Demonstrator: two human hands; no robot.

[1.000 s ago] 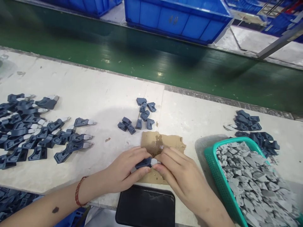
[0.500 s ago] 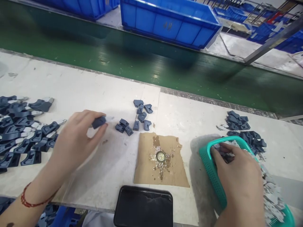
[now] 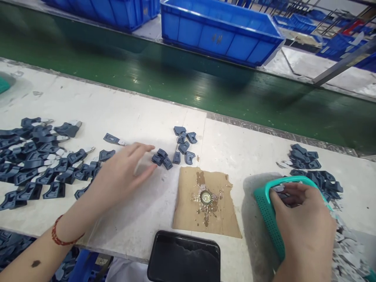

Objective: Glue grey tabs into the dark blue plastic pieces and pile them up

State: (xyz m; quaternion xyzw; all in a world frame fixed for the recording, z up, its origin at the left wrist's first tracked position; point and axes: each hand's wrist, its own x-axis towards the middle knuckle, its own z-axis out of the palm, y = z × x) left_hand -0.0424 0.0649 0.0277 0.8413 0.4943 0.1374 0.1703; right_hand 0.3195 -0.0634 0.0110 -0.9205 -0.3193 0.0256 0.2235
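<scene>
Compared with the earlier frame, the left hand (image 3: 125, 174) is farther right and no longer holds a dark piece; 1 pale-tipped dark piece (image 3: 111, 138) now lies on the table (image 3: 229, 149) beyond that hand, to its left. With thumb and fingers spread wide and nothing between them, the left hand hovers just beside a cluster of 3 dark pieces (image 3: 167, 163); whether it touches them, I cannot tell. Beyond and to the right of its fingertips lies a loose group of 6 dark pieces (image 3: 183, 147). Left of the left hand spreads a large pile of dark pieces (image 3: 54, 190), many with pale tips. As before, the right hand (image 3: 308, 223) is down in the teal basket (image 3: 268, 221), among grey pieces (image 3: 349, 254). Its thumb and fingers are bent around a pale piece (image 3: 278, 188), but I cannot tell whether they grip it. More dark pieces (image 3: 326, 181) lie beyond the right hand, past the basket's rim. Between the 2 hands lies a wet-spotted cardboard sheet (image 3: 188, 211), bearing a small round dish (image 3: 206, 197).
</scene>
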